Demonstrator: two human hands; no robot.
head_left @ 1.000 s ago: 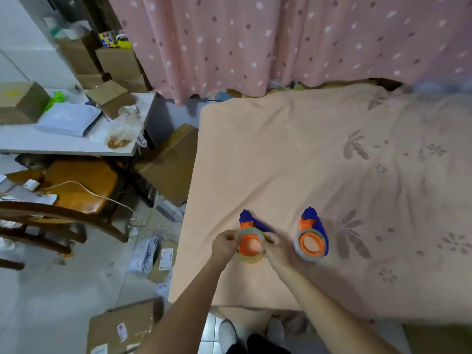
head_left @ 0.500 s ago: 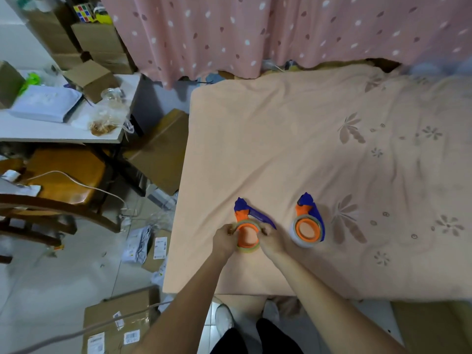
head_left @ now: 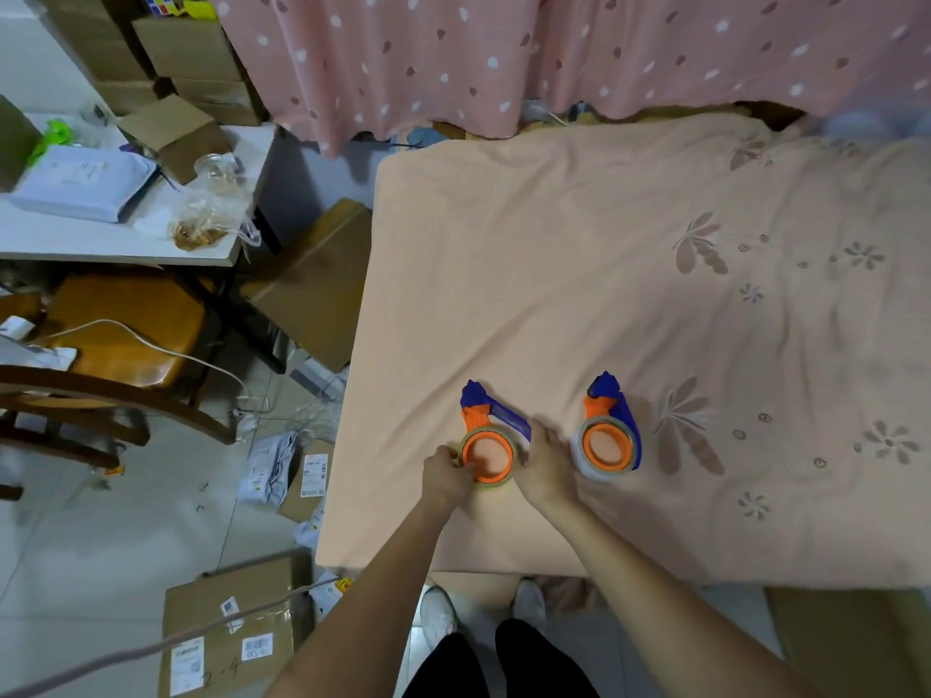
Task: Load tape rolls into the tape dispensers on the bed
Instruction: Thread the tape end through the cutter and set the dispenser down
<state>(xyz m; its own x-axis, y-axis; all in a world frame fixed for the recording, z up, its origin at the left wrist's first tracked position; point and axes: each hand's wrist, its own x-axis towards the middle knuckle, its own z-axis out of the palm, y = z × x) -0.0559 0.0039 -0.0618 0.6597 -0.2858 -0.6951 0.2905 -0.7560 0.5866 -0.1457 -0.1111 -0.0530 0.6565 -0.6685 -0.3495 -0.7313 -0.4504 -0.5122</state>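
Two orange-and-blue tape dispensers lay side by side near the front edge of the bed point(head_left: 554, 274), toward its left front corner. On the left dispenser point(head_left: 482, 420) a tan tape roll point(head_left: 491, 483) sat around the orange hub. The left hand point(head_left: 446, 478) was closed on the roll's left rim, fingers curled over its edge. The right hand point(head_left: 546, 463) pressed against the roll's right side, fingers bent around it beside the blue handle. Just beside that hand, the right dispenser point(head_left: 607, 400) lay untouched, a pale tape roll point(head_left: 587, 468) already seated around its hub.
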